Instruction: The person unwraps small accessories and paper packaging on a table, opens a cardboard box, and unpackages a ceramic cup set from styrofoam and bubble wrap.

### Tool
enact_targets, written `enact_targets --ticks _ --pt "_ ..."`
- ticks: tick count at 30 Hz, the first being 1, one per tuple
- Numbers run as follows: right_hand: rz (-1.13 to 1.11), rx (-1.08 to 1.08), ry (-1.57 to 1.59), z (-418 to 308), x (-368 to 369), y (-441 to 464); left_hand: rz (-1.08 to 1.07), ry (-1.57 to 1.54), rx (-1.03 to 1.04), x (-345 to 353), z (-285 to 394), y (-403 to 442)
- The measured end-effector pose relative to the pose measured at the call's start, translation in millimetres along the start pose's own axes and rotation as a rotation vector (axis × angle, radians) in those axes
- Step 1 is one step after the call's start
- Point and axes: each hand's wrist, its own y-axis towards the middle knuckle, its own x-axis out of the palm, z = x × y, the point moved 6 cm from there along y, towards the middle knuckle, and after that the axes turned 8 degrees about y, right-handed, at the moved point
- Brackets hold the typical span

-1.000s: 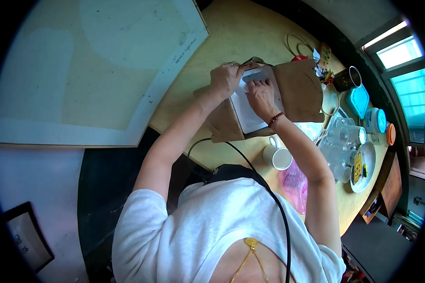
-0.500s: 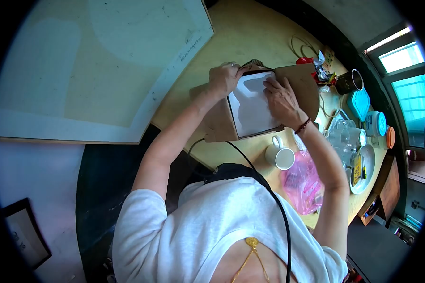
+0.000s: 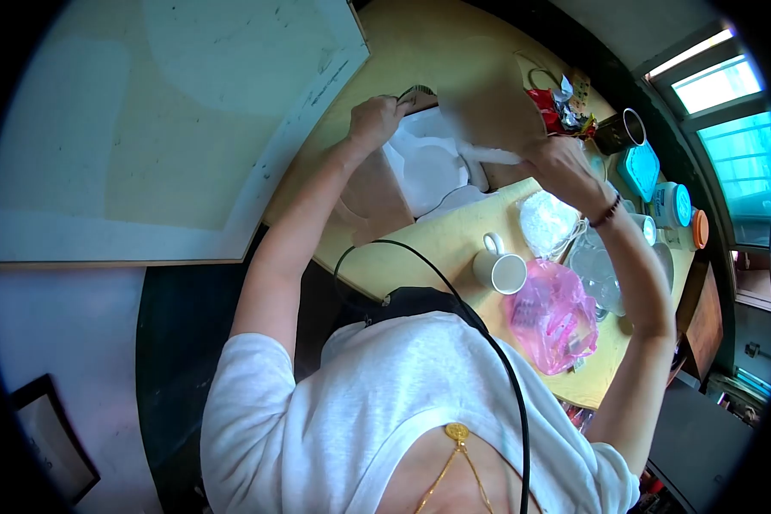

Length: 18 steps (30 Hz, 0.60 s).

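While pinching box (image 3: 375,199) with left grip (image 3: 374,125), might tear blurred panel (image 3: 488,107) beside right grip (image 3: 568,174), unclear whether grasping, by overpulling.

One head-worn camera looks forward and steeply down from just above the wearer's shirt (image 3: 385,377) at six o'clock. Its wide, round-edged view reaches the left hand (image 3: 375,125) at twelve and right hand (image 3: 567,176) at two, about arm's length off, with a window (image 3: 741,150) farther beyond at two and a large panel (image 3: 163,128) at ten.
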Motion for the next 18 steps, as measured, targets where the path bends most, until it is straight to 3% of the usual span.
enact_targets --ticks 2,3,5,7,8,10,14,18 --pt "0.271 0.302 0.467 3.3 -16.5 -25.8 0.364 -0.029 0.151 -22.9 8.6 -5.2" --pt "0.249 0.51 0.77 4.5 -2.8 -42.6 0.367 -0.03 0.16 -31.5 18.3 -8.8" --pt "0.433 0.663 1.181 -6.1 24.9 -70.7 0.24 -0.562 -0.046 -53.3 39.1 -22.6" --pt "0.611 0.721 1.529 -22.6 53.1 -91.1 -0.097 -1.299 -0.172 -46.7 79.6 -41.6" --pt "0.703 0.754 1.652 -33.3 62.5 -96.8 -0.108 -1.297 -0.161 -55.3 95.5 -52.5" --pt "0.883 0.81 1.788 -51.9 76.8 -106.7 -0.561 -1.746 -0.268 -49.7 137.9 -79.6" --pt "0.976 0.804 1.849 -79.5 91.5 -124.6 -0.702 -1.757 -0.197 -42.9 173.0 -108.1" --pt "1.069 0.897 1.937 -97.9 92.5 -144.3 -0.576 -1.823 -0.214 -47.8 182.0 -115.6"
